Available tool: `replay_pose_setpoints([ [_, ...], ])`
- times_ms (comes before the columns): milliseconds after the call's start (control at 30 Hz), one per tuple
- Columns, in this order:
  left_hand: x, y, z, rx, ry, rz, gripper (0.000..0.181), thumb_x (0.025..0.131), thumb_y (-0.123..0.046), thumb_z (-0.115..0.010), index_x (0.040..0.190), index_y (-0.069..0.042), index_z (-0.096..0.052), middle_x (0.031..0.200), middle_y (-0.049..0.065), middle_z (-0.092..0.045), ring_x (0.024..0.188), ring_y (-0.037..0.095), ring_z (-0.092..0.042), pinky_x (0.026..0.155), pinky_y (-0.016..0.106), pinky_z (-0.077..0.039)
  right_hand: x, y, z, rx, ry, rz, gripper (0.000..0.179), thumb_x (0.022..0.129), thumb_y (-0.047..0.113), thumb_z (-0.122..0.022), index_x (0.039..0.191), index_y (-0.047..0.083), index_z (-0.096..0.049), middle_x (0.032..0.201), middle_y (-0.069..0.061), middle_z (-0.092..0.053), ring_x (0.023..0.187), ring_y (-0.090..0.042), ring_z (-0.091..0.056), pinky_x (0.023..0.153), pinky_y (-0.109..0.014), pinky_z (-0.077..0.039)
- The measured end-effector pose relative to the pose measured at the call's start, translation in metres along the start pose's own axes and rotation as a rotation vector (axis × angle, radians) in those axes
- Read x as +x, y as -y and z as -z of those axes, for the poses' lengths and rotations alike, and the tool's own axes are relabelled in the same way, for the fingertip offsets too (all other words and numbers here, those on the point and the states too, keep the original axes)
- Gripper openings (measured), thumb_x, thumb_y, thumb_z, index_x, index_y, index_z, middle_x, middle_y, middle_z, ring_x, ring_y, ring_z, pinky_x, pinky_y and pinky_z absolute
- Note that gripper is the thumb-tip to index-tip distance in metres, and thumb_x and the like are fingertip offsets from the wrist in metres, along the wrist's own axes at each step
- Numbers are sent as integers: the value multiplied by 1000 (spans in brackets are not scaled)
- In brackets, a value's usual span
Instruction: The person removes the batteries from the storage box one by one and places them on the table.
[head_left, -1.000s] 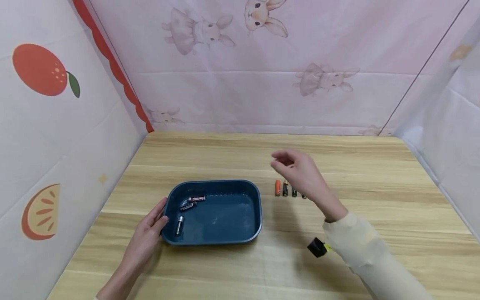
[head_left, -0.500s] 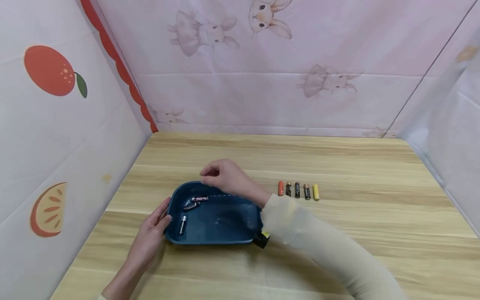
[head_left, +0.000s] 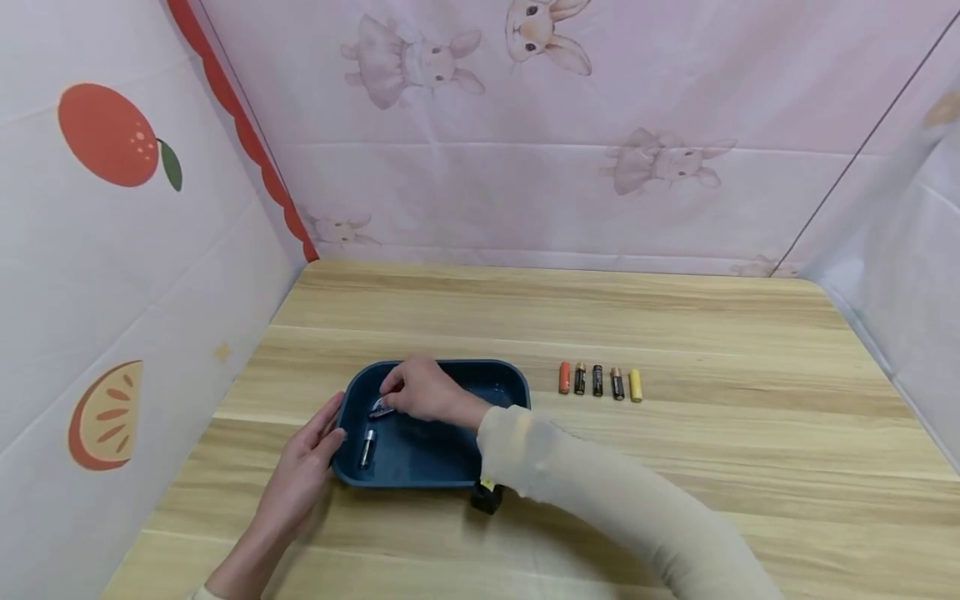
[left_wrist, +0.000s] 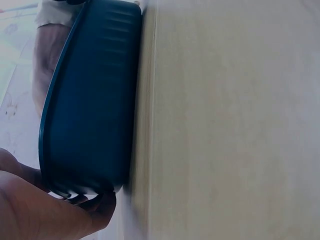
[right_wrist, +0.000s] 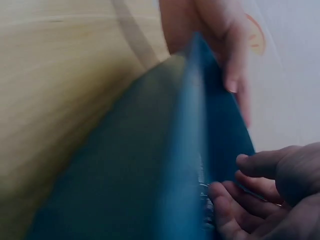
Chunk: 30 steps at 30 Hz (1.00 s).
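Some batteries in tray; left grip clasping tray; right grip inside, hold unclear.

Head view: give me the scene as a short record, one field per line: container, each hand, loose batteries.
Container: dark blue, plastic-looking rectangular tray on light wood-grain table
Left hand: holds the tray's left end
Right hand: inside the tray, by a dark cylindrical battery; grip unclear
Also inside: silver-ended dark cylinder battery, near left wall
Row right of tray, left to right: orange battery, copper-topped black battery, mostly black battery, second copper-topped black battery, yellow battery
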<state>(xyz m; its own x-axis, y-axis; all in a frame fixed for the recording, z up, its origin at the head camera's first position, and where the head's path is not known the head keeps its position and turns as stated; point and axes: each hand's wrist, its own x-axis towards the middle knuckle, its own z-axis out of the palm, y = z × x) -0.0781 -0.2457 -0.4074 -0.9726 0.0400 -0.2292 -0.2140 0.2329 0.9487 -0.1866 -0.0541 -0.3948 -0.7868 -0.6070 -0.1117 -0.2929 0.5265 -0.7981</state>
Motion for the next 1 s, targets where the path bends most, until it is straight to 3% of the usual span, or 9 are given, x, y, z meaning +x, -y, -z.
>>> replay_pose_setpoints([
  [267,0,0,0,-5,-10,23,58,112,-7,-33,167,-10,-14,172,10,-14,156,23,-14,124,45,-18,0,-5,-10,-84,40,-39,23,99,9,-70,121,4,-76,103,-4,-74,71,-7,-63,64,-18,-53],
  [400,0,0,-1,-11,-11,21,58,112,-7,-33,166,-10,-14,171,10,-15,156,22,-15,124,45,-18,-1,-7,-13,-158,27,-21,20,97,8,-72,116,4,-78,103,-4,-75,68,-7,-62,63,-17,-52],
  [533,1,0,-1,-13,-16,21,58,112,-7,-34,166,-10,-15,171,10,-15,156,22,-15,124,45,-18,-2,-8,-15,-225,14,10,10,97,9,-72,92,5,-81,78,0,-68,58,-7,-55,55,-17,-46],
  [633,1,1,-1,-12,-18,25,58,111,-6,-34,166,-10,-14,171,9,-15,156,23,-15,124,45,-18,-5,-8,-17,-279,16,45,32,98,9,-72,66,10,-69,58,4,-48,49,-8,-44,48,-18,-38],
  [733,1,1,-1,-11,-17,28,59,112,-7,-34,166,-10,-14,172,9,-14,156,23,-14,125,45,-17,-6,-8,-18,-316,18,68,49,99,9,-71,54,14,-50,53,6,-33,45,-8,-35,45,-19,-30],
  [833,1,0,-1,-11,-17,27,59,111,-7,-34,166,-10,-14,172,9,-14,156,22,-14,125,45,-17,-6,-8,-18,-302,25,69,51,100,9,-69,55,14,-45,52,5,-32,44,-9,-33,44,-19,-28],
  [1000,1,-1,-1,-8,-19,38,58,112,-7,-34,167,-11,-15,172,8,-14,156,21,-14,125,45,-18,-4,-8,-11,-127,3,9,20,99,9,-70,78,9,-68,66,5,-55,51,-8,-49,48,-18,-41],
])
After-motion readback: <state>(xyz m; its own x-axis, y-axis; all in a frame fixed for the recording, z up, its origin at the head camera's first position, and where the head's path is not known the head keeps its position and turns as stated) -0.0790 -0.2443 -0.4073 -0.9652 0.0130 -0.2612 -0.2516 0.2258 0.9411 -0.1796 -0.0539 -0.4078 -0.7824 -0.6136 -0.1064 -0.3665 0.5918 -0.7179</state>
